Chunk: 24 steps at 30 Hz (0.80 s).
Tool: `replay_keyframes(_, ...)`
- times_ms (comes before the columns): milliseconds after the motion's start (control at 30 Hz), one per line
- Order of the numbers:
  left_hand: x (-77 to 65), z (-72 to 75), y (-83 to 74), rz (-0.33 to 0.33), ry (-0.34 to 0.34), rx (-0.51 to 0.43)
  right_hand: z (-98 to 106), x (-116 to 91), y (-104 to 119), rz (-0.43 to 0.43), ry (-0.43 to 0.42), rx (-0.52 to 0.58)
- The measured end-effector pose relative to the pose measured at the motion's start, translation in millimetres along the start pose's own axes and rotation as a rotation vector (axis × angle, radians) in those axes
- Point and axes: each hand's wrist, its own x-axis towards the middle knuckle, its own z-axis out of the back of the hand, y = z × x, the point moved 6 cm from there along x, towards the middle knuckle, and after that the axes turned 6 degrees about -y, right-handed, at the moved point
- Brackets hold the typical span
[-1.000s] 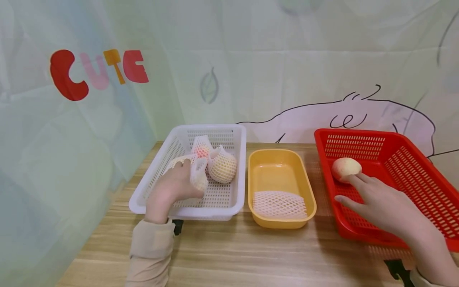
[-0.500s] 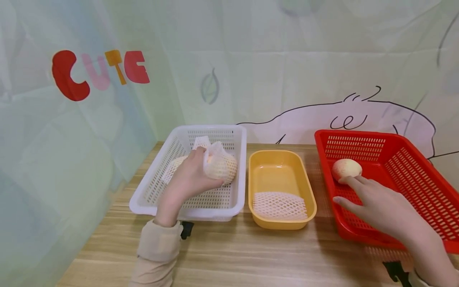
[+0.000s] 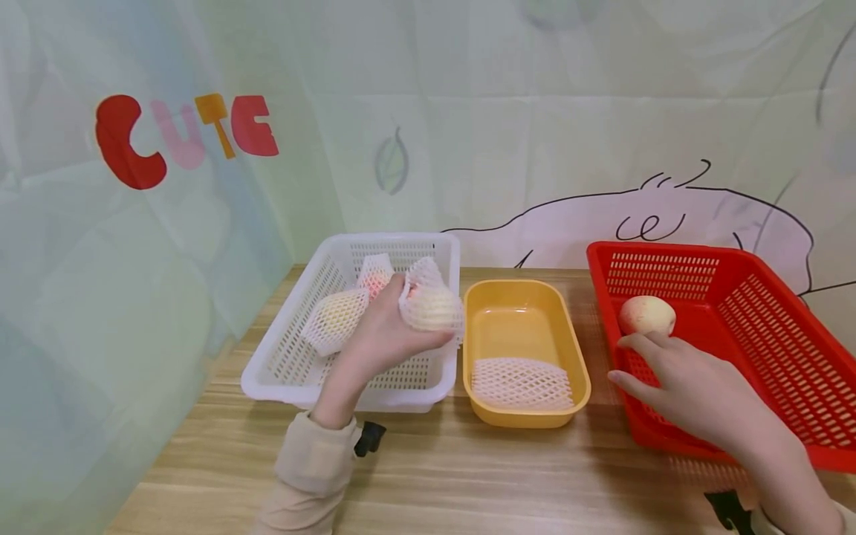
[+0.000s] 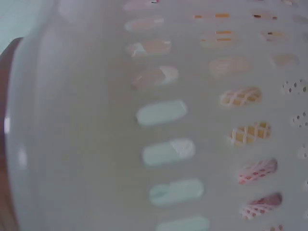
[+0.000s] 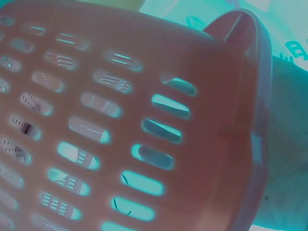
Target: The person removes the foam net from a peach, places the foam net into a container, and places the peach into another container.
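My left hand (image 3: 380, 336) grips a pale fruit in a white foam net (image 3: 431, 306), over the right side of the white basket (image 3: 270, 375). Below and left, another net-wrapped fruit (image 3: 336, 319) lies in that basket, with a reddish net-wrapped fruit (image 3: 376, 281) behind it, partly hidden by my hand. In the red basket (image 3: 675, 256) sits a bare, pale, pink-blushed fruit (image 3: 647, 313). My right hand (image 3: 695, 386) hovers over the basket's near left rim, fingers loosely bent, fingertips just at the fruit's near side. Slotted basket walls fill both wrist views, hiding the hands.
Between the baskets stands a yellow tray (image 3: 515, 331) with a flattened foam net (image 3: 521, 383) at its near end. All three containers rest on a wooden table (image 3: 468, 475). A printed cloth backdrop (image 3: 428, 148) rises behind and to the left.
My left hand has moved right with the net-wrapped fruit, from the middle of the white basket to its right rim. The right hand has drawn back slightly from the bare fruit.
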Motion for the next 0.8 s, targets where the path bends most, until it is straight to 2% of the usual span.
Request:
replay_keyframes(300,-5.3,-4.7,-8.9,0.035,-0.039,-0.090,2.0,0.3,8.1,0.020,-0.043,0.008)
replay_keyframes(500,-8.7,-11.3,-16.0,0.019,-0.039,-0.106,2.6,0.8,19.7,0.018,-0.067,0.030)
replay_keyframes(633,-10.7,-16.2,-20.7,-0.003,-0.037,-0.102,5.6,-0.7,27.2,0.037,-0.131,0.025)
replay_keyframes(800,-13.0,-21.1,-25.5,-0.023,-0.036,-0.142,10.1,-4.3,35.1,0.064,-0.224,0.050)
